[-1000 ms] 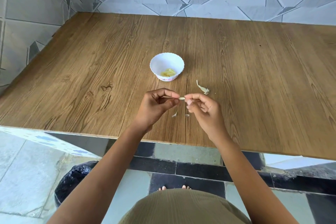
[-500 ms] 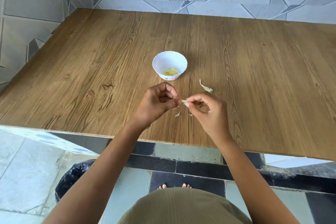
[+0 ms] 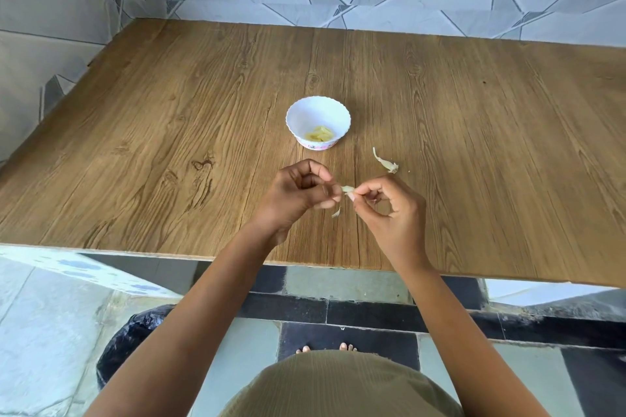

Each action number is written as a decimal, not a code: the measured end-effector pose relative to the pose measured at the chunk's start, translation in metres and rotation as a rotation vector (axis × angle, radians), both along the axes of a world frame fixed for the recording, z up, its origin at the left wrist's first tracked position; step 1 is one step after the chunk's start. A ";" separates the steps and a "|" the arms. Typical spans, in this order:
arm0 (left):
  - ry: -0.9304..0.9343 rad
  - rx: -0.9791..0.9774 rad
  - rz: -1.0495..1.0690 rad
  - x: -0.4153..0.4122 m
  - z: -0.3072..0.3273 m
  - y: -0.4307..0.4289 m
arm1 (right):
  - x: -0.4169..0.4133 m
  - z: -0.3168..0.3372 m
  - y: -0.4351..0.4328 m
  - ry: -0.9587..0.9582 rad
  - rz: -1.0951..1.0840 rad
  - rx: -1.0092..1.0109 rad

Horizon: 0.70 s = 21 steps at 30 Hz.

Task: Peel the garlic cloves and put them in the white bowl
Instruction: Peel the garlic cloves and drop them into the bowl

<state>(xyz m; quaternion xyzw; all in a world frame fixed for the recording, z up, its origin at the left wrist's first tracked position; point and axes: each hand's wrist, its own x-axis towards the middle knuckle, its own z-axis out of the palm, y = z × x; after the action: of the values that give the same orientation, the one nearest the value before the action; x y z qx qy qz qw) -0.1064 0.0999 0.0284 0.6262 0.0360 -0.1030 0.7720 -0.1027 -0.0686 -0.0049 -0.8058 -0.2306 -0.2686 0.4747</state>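
Just in front of the bowl [image 3: 317,122], above the tabletop [image 3: 169,145], the left hand [image 3: 298,195] is pinching the clove [image 3: 346,188] steady while the right hand [image 3: 389,210], grip closed on its skin, is apparently stripping it, so scraps [image 3: 386,163] are falling clear of the peeled cloves inside.

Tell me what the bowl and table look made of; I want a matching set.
Bowl: probably glossy white plastic or melamine, judging by its thin scalloped rim and printed flowers at the base. Table: matte wood-grain top, perhaps laminate; its pale thin edge hints so.
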 end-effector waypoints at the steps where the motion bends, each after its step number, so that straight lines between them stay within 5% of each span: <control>1: 0.013 -0.019 -0.007 0.000 0.000 0.000 | -0.001 -0.001 0.001 0.009 -0.003 0.010; 9: 0.056 -0.061 0.047 -0.002 -0.004 -0.001 | -0.001 -0.011 -0.005 0.283 0.067 0.210; 21: -0.143 0.330 0.158 0.001 -0.011 -0.010 | 0.015 -0.028 -0.016 0.174 0.043 -0.233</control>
<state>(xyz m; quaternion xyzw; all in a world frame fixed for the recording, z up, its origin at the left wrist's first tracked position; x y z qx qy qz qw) -0.1057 0.0896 0.0177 0.7453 0.0468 0.0100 0.6650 -0.0879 -0.0845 -0.0328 -0.8707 -0.2353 -0.1587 0.4016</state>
